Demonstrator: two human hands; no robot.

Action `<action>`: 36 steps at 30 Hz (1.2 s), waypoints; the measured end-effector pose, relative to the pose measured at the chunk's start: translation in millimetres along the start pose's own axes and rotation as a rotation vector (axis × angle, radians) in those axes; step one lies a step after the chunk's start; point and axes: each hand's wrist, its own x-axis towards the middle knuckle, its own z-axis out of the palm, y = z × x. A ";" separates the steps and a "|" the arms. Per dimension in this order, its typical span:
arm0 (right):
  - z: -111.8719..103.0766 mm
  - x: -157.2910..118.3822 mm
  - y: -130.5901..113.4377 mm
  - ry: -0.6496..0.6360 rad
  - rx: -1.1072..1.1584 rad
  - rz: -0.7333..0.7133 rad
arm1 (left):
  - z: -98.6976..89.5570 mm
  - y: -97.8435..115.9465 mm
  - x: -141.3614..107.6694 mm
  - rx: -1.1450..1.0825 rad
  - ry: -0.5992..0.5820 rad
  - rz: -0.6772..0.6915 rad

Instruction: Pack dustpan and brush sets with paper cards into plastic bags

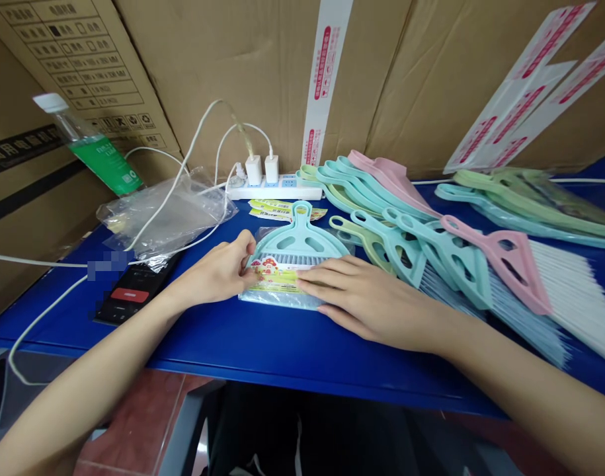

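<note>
A light-blue dustpan (281, 239) with a small grey-bristled brush (297, 260) lies flat in front of me, handle pointing away. Around its lower part is a clear plastic bag (282, 299), and a yellow-green label card (277, 277) with red mushrooms rests over the bristles. My left hand (223, 268) is closed at the left edge, thumb and forefinger pinching the bag; exactly what else they grip is hidden. My right hand (366, 297) lies flat with fingers stretched over the label's right side and the bag, covering that part.
Several brushes (461, 264) and stacked dustpans (376, 178) lie at right, with more dustpans (530, 205) beyond. Spare label cards (272, 209) sit before a power strip (282, 188). At left are loose plastic bags (168, 211), a phone (133, 294), cables and a bottle (104, 162). Cardboard boxes stand behind.
</note>
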 end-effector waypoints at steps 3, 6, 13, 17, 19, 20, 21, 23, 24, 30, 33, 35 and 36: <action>-1.6 0.0 2.0 -0.004 0.051 0.007 | -3.7 -4.4 -1.6 -0.091 -0.035 0.049; -4.1 -0.5 4.1 -0.008 0.106 0.018 | -8.4 -5.9 -3.3 -0.172 -0.118 0.049; -9.0 -3.0 6.8 -0.014 0.196 0.055 | -14.2 -5.0 -5.5 -0.220 -0.200 0.008; -11.3 -3.2 8.1 -0.018 0.234 0.072 | -16.0 -6.7 -7.0 -0.215 -0.208 0.018; -12.7 -3.2 8.5 -0.014 0.240 0.067 | -17.0 -7.0 -7.7 -0.209 -0.206 0.013; -13.6 -3.3 8.8 -0.008 0.240 0.066 | -17.4 -6.8 -8.0 -0.205 -0.203 0.008; -14.8 -3.6 9.3 0.001 0.238 0.068 | -17.8 -6.4 -8.1 -0.197 -0.201 0.005; -18.4 -4.8 11.1 0.021 0.227 0.082 | -18.3 -5.0 -7.7 -0.164 -0.194 0.004; -20.8 -5.8 12.4 0.028 0.218 0.094 | -18.4 -4.0 -7.2 -0.128 -0.179 0.002; -37.8 -12.6 21.6 -0.013 0.196 0.189 | -16.7 8.0 -5.3 0.339 0.331 -0.118; -42.2 -14.3 23.1 -0.020 0.183 0.198 | -15.3 12.7 -7.5 0.360 0.392 -0.019; -42.7 -14.8 23.1 -0.044 0.177 0.192 | -13.7 13.8 -8.8 0.381 0.382 0.039; -42.5 -15.0 23.1 -0.060 0.173 0.191 | -12.8 13.9 -9.2 0.401 0.372 0.062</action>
